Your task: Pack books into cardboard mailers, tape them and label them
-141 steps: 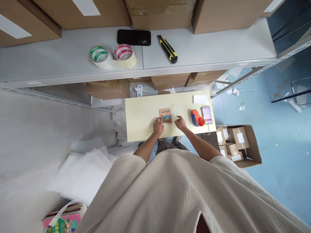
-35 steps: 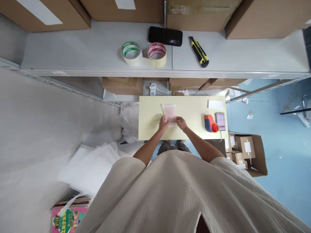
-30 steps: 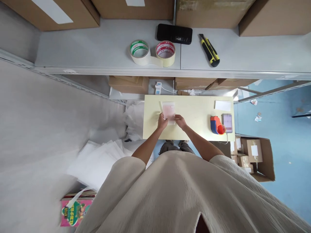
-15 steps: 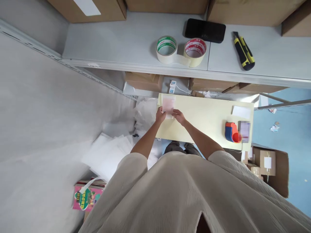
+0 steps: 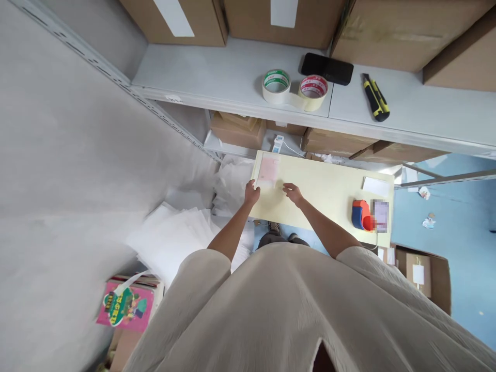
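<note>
A pink sheet [image 5: 268, 169] lies inside a clear plastic sleeve [image 5: 266, 183] at the left end of the pale yellow table [image 5: 310, 181]. My left hand [image 5: 252, 192] is at the sleeve's near left corner, thumb and fingers apart; whether it touches the plastic is unclear. To the right of the sleeve, my right hand [image 5: 292, 192] hovers over the tabletop, its fingers spread and holding nothing.
A red and blue tape dispenser [image 5: 361, 215] and white papers [image 5: 375, 186] occupy the table's right end. On the shelf ahead are tape rolls [image 5: 276, 87], a black phone [image 5: 327, 68] and a utility knife [image 5: 375, 98]. White foam sheets [image 5: 174, 237] are piled at left.
Both hands have let go of the sleeve with the pink sheet, which now lies flat. They have drawn back and moved apart. The camera view has shifted slightly.
</note>
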The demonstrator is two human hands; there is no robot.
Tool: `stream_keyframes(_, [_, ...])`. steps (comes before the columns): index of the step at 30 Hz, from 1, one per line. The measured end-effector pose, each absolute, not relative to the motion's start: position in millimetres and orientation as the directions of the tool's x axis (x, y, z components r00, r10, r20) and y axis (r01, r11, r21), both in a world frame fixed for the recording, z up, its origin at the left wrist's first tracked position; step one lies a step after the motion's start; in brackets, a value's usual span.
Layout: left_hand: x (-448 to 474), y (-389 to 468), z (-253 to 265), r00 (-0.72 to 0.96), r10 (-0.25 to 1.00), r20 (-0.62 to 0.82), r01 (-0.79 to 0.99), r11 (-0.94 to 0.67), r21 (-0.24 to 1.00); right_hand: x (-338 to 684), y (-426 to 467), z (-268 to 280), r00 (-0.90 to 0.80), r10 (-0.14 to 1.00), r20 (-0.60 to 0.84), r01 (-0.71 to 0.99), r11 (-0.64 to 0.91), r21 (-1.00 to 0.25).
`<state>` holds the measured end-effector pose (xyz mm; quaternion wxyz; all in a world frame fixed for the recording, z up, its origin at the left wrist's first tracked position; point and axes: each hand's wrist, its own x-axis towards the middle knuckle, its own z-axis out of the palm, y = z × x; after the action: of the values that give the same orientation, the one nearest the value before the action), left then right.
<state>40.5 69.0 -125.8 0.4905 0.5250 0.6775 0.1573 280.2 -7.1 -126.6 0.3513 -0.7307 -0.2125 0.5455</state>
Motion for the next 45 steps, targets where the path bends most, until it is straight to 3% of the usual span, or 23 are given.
stream_keyframes(10, [45.0,-39.6,-89.4,-0.078,0.902,-0.425,0.459,0.411,0.788,297.1,-76.4,-106.0,0.174,0.813,-0.556,0.074,-0.574,-0.816])
stream_keyframes(26, [-27.3,-260.6,-67.4,-0.352,0.881,-0.317,0.383,0.444,0.81,208.6,-176.3,-78.0,-0.135,0.839,-0.528,0.333,-0.463,-0.821])
stream_keyframes(34, [-107.4,-355.4,-53.9,-0.559,0.773,-0.299,0.287,0.519,0.805,95.7,-208.3,-55.6,-0.352,0.794,-0.495,0.413,-0.343,-0.844])
stream_keyframes(45, [-248.6,-494.2,-56.7,-0.726,0.625,-0.286,0.14,0.543,0.828,-99.0,-316.6,-42.2,-0.594,0.636,-0.492,0.435,-0.261,-0.862])
